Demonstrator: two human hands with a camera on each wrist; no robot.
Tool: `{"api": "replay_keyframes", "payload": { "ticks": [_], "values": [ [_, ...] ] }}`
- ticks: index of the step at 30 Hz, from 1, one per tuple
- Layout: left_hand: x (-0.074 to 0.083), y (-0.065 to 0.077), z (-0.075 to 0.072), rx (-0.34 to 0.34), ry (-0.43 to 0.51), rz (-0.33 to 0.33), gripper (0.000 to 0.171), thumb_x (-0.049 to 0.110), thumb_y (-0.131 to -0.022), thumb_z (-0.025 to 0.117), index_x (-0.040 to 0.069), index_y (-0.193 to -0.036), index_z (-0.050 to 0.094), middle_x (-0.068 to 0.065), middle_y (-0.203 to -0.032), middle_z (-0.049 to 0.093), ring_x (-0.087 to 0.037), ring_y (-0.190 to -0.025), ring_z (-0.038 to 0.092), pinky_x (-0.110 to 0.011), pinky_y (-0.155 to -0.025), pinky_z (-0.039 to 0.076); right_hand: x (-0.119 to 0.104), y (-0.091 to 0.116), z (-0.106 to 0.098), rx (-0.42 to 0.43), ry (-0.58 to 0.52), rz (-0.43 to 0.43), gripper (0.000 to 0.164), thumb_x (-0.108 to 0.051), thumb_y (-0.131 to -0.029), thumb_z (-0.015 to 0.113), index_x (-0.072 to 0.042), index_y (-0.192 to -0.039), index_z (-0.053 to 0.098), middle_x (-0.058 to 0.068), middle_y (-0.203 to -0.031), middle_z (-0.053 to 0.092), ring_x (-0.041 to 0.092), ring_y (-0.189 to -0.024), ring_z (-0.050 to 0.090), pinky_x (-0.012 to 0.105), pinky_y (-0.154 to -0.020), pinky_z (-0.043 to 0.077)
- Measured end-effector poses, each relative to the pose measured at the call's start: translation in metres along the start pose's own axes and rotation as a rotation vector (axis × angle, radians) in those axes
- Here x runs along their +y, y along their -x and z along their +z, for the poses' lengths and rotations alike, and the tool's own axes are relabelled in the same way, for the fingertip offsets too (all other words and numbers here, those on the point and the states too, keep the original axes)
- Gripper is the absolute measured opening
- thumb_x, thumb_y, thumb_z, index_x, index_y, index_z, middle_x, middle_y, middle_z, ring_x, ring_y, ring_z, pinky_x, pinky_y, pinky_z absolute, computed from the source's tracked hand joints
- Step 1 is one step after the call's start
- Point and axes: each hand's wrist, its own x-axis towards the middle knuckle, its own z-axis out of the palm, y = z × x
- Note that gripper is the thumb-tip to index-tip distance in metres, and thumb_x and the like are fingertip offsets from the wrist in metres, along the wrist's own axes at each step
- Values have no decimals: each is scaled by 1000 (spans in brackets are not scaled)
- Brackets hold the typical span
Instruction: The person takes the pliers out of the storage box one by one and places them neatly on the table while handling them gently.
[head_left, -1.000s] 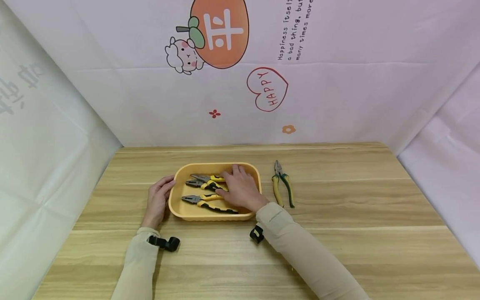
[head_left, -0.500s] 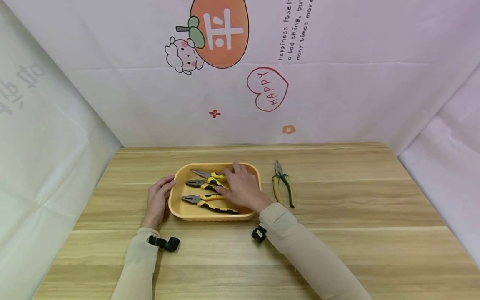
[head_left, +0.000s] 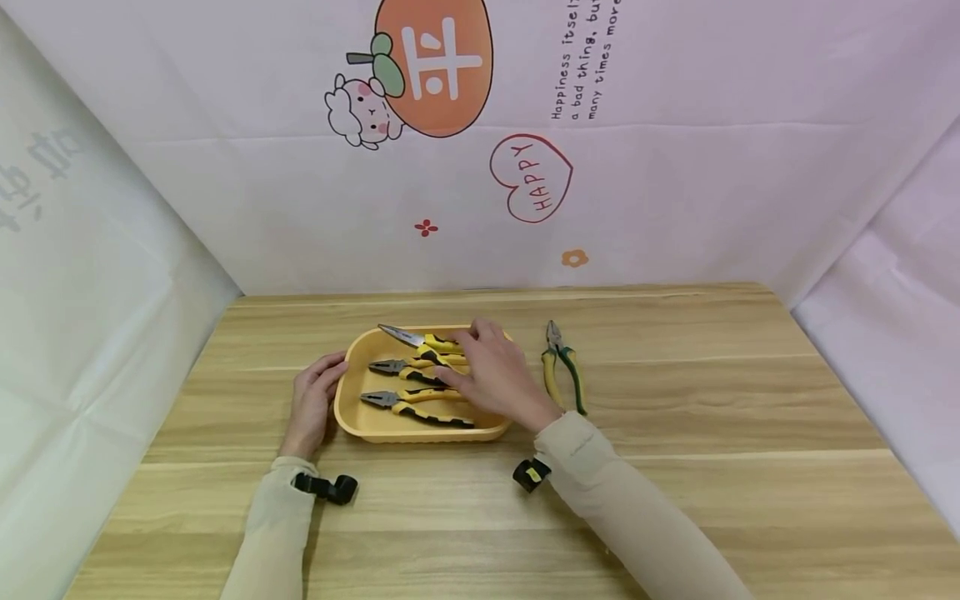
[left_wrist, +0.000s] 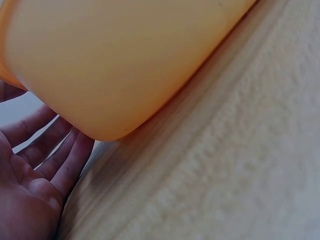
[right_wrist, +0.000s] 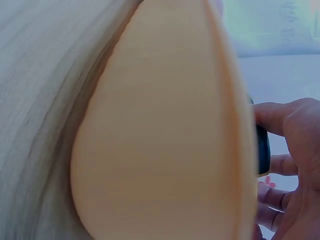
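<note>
My right hand (head_left: 498,371) grips pliers (head_left: 407,337) above the tray (head_left: 420,436) holding two others (head_left: 431,417); my left hand (head_left: 310,407), fingers straight, touches its wall.

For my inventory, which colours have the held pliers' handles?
The handles are yellow and black, clearest in head view.

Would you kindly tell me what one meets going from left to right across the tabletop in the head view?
Left hand → yellow tray → right hand → loose pliers with yellow-and-green handles.
</note>
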Motion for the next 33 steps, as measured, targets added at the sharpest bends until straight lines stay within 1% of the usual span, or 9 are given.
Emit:
{"api": "replay_keyframes", "payload": {
  "ticks": [4,7,10,17,23,29,33],
  "values": [
    [1,0,0,3,0,-3,39,8,-105,52,-19,-132,52,2,-109,67,-9,-98,70,-22,-87,56,-1,6,-8,26,8,-1,56,-49,-95,69,-12,-137,62,2,-98,47,18,-84,43,29,-62,38],
    [2,1,0,7,-1,0,39,8,-105,53,-20,-132,53,1,-109,67,-10,-99,70,-22,-87,56,-1,10,-14,60,-5,-9,55,-47,-95,70,-12,-136,63,3,-97,47,18,-78,42,28,-56,35],
    [2,1,0,7,1,0,40,8,-105,53,-20,-133,52,2,-109,67,-9,-98,70,-22,-87,57,0,15,-19,91,-34,-13,53,-45,-95,71,-12,-136,62,4,-96,46,18,-75,41,28,-54,33],
    [3,0,0,7,10,-3,39,8,-104,53,-20,-132,52,5,-104,69,-9,-94,71,-21,-84,57,3,26,-31,135,-78,-6,51,-42,-95,72,-11,-135,63,6,-99,48,19,-76,42,29,-57,36],
    [2,0,-1,8,16,-5,39,8,-105,53,-20,-132,52,5,-104,70,-9,-94,71,-21,-84,57,8,37,-37,149,-124,50,52,-43,-93,73,-13,-135,63,8,-99,49,19,-76,42,30,-56,35],
    [1,1,-1,4,19,-4,39,8,-105,52,-20,-132,52,5,-104,70,-10,-94,72,-21,-84,57,18,47,-43,170,-173,80,52,-41,-94,73,-9,-133,63,8,-99,47,21,-79,43,32,-60,37],
    [1,1,0,1,13,0,39,8,-105,52,-20,-132,52,5,-104,70,-9,-94,71,-21,-84,57,26,53,-47,178,-196,95,51,-39,-94,73,-10,-134,62,8,-97,44,22,-77,41,32,-58,36]
  ]
}}
